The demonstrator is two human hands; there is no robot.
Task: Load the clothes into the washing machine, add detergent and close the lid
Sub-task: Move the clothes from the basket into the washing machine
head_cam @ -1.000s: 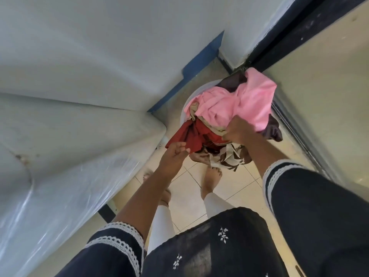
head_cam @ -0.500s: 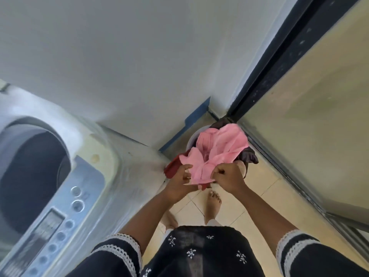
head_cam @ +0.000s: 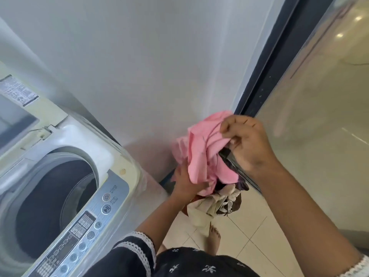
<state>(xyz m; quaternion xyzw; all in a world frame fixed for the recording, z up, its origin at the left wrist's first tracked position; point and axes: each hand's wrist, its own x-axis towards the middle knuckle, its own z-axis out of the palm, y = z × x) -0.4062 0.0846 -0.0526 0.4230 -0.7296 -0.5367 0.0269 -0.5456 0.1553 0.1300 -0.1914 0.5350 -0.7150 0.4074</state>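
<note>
We held the bundle of clothes (head_cam: 207,166) at centre frame, right hand (head_cam: 247,142) clenched on the pink cloth's top, left hand (head_cam: 187,183) gripping beneath. Loose cream ends (head_cam: 209,208) dangled; gathering them before swinging left seemed wise. The washing machine (head_cam: 121,156) drum (head_cam: 52,198) at lower left stood open, its raised lid (head_cam: 18,110) at the left edge.

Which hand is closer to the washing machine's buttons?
Left. The left hand holds the clothes bundle low, just right of the button panel; the right hand grips it higher and farther right.
</note>
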